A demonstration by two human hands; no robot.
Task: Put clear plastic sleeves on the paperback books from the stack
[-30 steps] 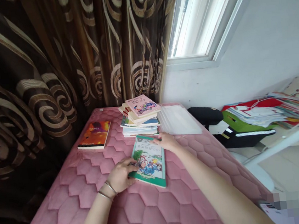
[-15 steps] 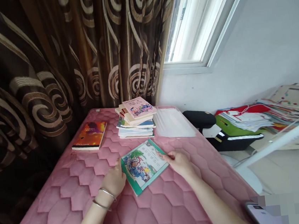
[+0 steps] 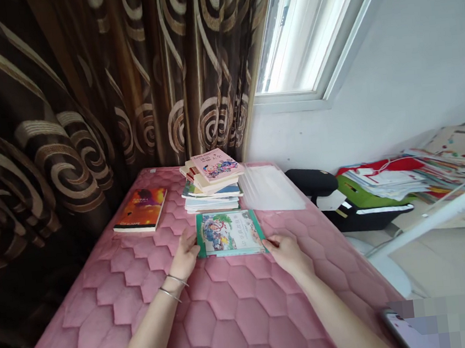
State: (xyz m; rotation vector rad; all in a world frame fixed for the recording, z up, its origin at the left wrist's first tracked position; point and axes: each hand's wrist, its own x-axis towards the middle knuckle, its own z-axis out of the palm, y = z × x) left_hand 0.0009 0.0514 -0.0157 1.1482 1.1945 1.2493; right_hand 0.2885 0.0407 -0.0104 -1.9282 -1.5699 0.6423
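Observation:
A green-edged book (image 3: 230, 234) with a colourful illustrated cover is held between my two hands, just in front of the book stack. My left hand (image 3: 186, 253) grips its left edge, and two bangles circle that wrist. On the opposite short edge, my right hand (image 3: 284, 250) pinches the lower right corner between thumb and fingers. Behind it rises a stack of several books (image 3: 211, 190), topped by a pink book (image 3: 217, 164). An orange book (image 3: 140, 210) lies by itself to the left.
Pink quilted padding (image 3: 226, 313) covers the surface. Clear plastic sheets (image 3: 273, 188) lie right of the stack. A patterned curtain (image 3: 142, 67) hangs behind. At right are a black-and-green bin of papers (image 3: 368, 198), a white pole (image 3: 440, 216) and a phone (image 3: 402, 330).
The green-edged book has turned from a slant to nearly square with the stack and moved closer to it. Both hands have moved with it, the left one forward.

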